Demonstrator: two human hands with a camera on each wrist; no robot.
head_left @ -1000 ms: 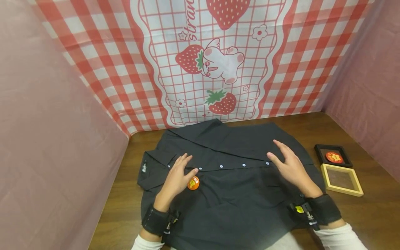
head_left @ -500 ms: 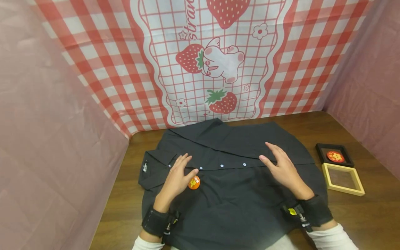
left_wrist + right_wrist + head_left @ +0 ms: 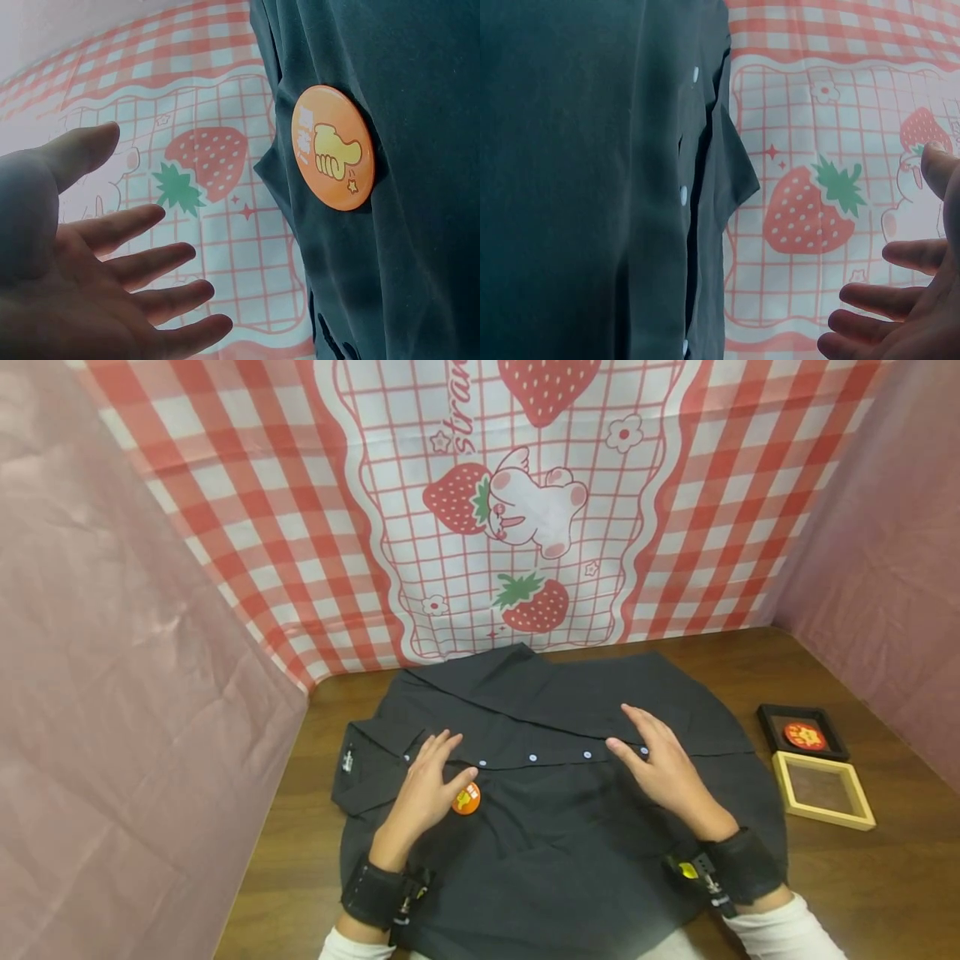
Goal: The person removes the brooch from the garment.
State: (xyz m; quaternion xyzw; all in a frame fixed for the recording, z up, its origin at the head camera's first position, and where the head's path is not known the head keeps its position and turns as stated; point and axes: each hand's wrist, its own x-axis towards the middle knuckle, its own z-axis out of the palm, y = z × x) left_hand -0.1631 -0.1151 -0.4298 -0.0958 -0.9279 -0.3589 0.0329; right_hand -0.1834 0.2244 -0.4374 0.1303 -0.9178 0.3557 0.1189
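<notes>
A dark grey button-up shirt (image 3: 570, 843) lies spread on the table, collar to the left and a row of pale buttons along its middle. An orange round badge (image 3: 333, 148) with a yellow thumbs-up hand sits on the shirt's chest. My left hand (image 3: 425, 793) hovers over the shirt just left of the badge, fingers spread and holding nothing. Over the shirt's right part, near the button row, is my right hand (image 3: 667, 772), also empty with relaxed fingers. In the right wrist view its fingers (image 3: 885, 300) appear spread, apart from the cloth.
At the table's right, a black frame (image 3: 767, 727) holds a red round badge (image 3: 805, 736) with a yellow star. A pale yellow frame (image 3: 862, 802) lies in front of it. A strawberry-print cloth (image 3: 660, 527) hangs behind the wooden table (image 3: 277, 852), with pink cloth walls at both sides.
My right hand has drifted left over the shirt, away from the frames. The left hand, the shirt and its badge stay about where they were.
</notes>
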